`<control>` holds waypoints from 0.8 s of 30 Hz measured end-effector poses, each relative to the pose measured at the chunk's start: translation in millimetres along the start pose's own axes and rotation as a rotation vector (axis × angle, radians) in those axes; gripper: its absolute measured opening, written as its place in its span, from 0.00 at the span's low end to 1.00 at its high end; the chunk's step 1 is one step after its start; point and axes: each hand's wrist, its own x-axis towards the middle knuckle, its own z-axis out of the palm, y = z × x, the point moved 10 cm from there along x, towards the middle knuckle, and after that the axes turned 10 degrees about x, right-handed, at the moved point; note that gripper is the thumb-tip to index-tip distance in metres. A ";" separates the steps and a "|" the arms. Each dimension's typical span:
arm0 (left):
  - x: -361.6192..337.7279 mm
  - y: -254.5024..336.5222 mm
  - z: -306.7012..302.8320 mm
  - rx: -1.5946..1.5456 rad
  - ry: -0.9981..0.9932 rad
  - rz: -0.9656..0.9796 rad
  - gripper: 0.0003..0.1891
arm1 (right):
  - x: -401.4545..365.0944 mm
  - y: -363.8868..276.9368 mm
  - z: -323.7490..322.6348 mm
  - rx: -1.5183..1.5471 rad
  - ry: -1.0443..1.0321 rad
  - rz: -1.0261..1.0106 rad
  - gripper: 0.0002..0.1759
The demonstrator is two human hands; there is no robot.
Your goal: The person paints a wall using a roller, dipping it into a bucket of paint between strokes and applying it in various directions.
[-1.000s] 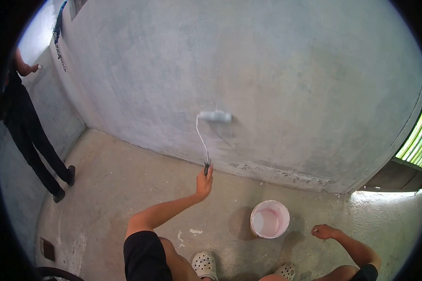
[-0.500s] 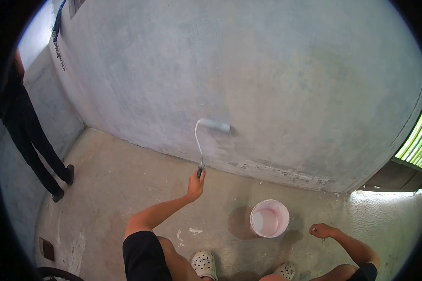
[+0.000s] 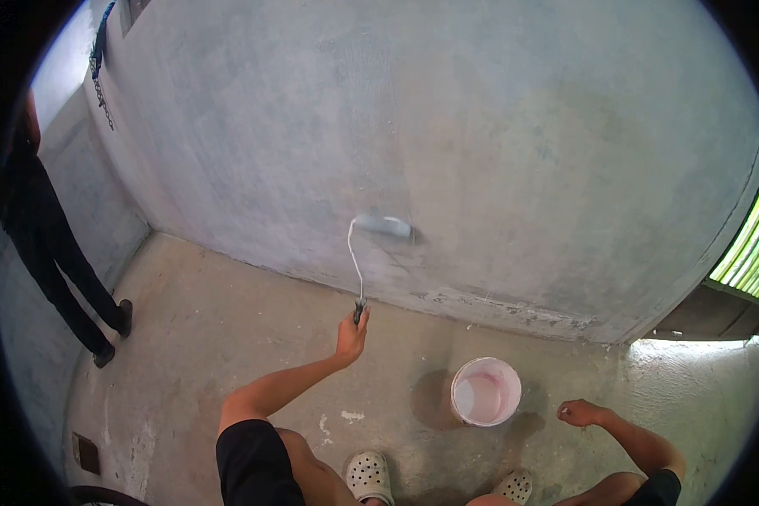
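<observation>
My left hand (image 3: 352,333) is closed around the dark handle of a paint roller (image 3: 383,226), below its bent white wire frame. The pale, slightly blurred roller sleeve lies against the lower part of the grey wall (image 3: 514,169). To the right, my right hand (image 3: 578,413) hangs in a loose fist over the floor. A small whitish spot shows at its fingers, too small to name. Between my hands stands an open bucket (image 3: 512,392) with pinkish inner walls and pale liquid in it; neither hand touches it.
Another person in dark trousers (image 3: 55,261) stands at the left wall. My feet, in light perforated clogs (image 3: 368,476), are on the concrete floor (image 3: 211,320). A chain (image 3: 103,101) hangs at upper left. Green slats (image 3: 750,253) show through an opening at right.
The roller stays against nearly the same patch of wall, its sleeve blurred in both frames. My right hand and the bucket keep their places.
</observation>
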 end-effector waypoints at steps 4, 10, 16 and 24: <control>23.0 40.2 -12.1 -0.095 0.012 0.005 0.25 | -4.2 -9.4 -2.7 0.012 -0.014 0.007 0.19; 2.6 2.7 19.4 -0.120 0.015 0.015 0.24 | -4.2 -6.5 -1.1 0.020 -0.017 0.015 0.18; -50.7 -45.4 28.5 0.142 -0.154 -0.120 0.28 | -10.9 -7.3 -1.1 0.036 -0.011 -0.007 0.18; -46.2 -19.3 21.7 0.139 -0.125 -0.108 0.28 | -5.6 11.3 2.6 0.010 0.014 -0.004 0.17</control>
